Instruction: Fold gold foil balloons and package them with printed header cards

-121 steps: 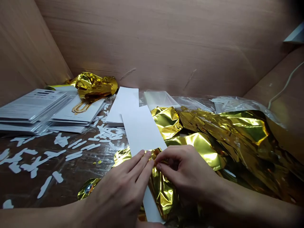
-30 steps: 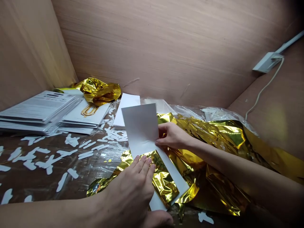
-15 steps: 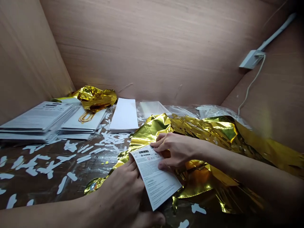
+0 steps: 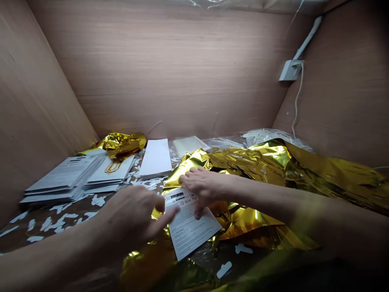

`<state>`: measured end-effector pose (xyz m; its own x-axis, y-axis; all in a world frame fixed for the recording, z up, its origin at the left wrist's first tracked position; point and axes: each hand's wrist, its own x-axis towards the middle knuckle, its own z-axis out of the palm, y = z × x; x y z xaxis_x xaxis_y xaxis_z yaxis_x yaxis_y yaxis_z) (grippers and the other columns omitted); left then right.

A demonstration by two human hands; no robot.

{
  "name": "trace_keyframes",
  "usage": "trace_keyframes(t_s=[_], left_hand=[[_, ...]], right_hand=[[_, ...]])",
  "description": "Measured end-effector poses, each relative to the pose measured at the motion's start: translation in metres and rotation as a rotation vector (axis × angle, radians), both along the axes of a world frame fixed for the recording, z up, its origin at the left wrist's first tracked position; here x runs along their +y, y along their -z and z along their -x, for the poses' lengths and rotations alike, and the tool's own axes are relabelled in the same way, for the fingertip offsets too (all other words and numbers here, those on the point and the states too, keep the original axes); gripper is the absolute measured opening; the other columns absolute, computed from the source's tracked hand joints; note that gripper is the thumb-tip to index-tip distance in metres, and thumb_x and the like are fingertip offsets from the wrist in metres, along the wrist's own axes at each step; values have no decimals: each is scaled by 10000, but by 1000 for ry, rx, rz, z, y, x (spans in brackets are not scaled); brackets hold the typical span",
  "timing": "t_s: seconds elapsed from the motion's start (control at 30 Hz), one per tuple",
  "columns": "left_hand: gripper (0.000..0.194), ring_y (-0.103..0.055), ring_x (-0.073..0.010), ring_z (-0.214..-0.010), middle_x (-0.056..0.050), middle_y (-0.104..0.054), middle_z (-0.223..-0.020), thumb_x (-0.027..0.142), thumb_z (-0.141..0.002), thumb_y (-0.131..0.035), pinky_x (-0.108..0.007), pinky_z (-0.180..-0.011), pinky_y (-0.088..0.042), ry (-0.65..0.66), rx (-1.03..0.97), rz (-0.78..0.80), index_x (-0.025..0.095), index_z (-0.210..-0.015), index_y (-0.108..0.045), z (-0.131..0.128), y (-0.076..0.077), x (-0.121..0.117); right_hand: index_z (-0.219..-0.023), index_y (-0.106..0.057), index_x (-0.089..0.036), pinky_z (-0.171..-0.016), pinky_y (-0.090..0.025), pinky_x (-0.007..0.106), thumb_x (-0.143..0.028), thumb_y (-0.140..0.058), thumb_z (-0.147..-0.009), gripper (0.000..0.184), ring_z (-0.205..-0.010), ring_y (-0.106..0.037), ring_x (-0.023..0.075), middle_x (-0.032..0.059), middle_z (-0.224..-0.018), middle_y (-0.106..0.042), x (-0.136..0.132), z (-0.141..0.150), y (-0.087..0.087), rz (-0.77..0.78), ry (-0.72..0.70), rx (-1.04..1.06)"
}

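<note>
A printed leaflet [image 4: 194, 229] lies tilted on crumpled gold foil [image 4: 243, 227] in front of me. My right hand [image 4: 202, 186] is on its upper right part, thumb on the print and fingers bent over the top edge and the foil, holding it. My left hand [image 4: 136, 211], smeared by motion, hovers at the leaflet's left edge. Its thumb points over the paper, apart from the index finger, and gold shows in the gap. The other left fingers are hidden. Below this hand, more blurred gold foil spreads toward me.
At the left stand stacks of printed leaflets [image 4: 60, 174] and white cards [image 4: 106, 174]. Gold foil [image 4: 124, 146] lies behind them. Further along are a white paper stack [image 4: 155, 158] and clear bags [image 4: 225, 143]. Small white cut-outs [image 4: 60, 221] litter the dark tabletop. A socket box [image 4: 290, 70] hangs right.
My left hand has come out from under the leaflet's left side and risen to the left. Foil now spreads below it. My right hand stays on the leaflet. The view has shifted.
</note>
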<state>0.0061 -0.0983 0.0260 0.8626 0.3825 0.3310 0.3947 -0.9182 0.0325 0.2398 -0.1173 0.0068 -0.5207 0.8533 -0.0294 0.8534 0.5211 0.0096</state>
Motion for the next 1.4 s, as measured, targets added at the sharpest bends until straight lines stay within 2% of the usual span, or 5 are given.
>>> trace_keyframes(t_s=[0.33,0.5,0.8,1.0,1.4], left_hand=[[470,-271,-91,-511,58,-353,-521,550,-801,-724,-274,-500,-179,131,153,716,150,-589,-599,-36,14,90],[422,-513,-131,-530,-27,-649,-602,508,-643,-870,-253,-526,-339,43,-246,1013,107,-752,-798,-24,27,104],[589,-710,-208,-705,-125,-789,-798,466,-421,-1006,-337,-729,-576,-56,-1012,1328,87,-826,-812,-24,44,109],[511,-702,-180,-692,-136,-780,-815,448,-528,-969,-292,-675,-568,-57,-943,1366,74,-832,-800,-26,51,103],[116,-465,-87,-481,23,-582,-553,239,-680,-667,-213,-464,-327,-110,-755,864,139,-628,-693,-20,48,94]], right_hand=[[-1055,-611,-139,-860,-421,398,-478,-969,-489,751,-1005,-503,303,132,-1070,-603,-5,7,2,-211,51,42],[-1251,-575,-164,-686,-425,303,-294,-938,-549,801,-767,-572,193,24,-876,-670,8,-13,2,-176,246,552],[-792,-670,-128,-563,-540,277,-547,-874,-639,490,-583,-646,154,71,-705,-703,7,-34,14,323,388,1462],[-608,-529,-193,-296,-262,202,-605,-705,-807,490,-314,-404,87,-29,-403,-484,5,-24,40,53,347,1401],[-620,-544,-198,-375,-375,232,-492,-656,-867,400,-382,-511,125,-19,-476,-528,-8,-30,43,-22,318,1164]])
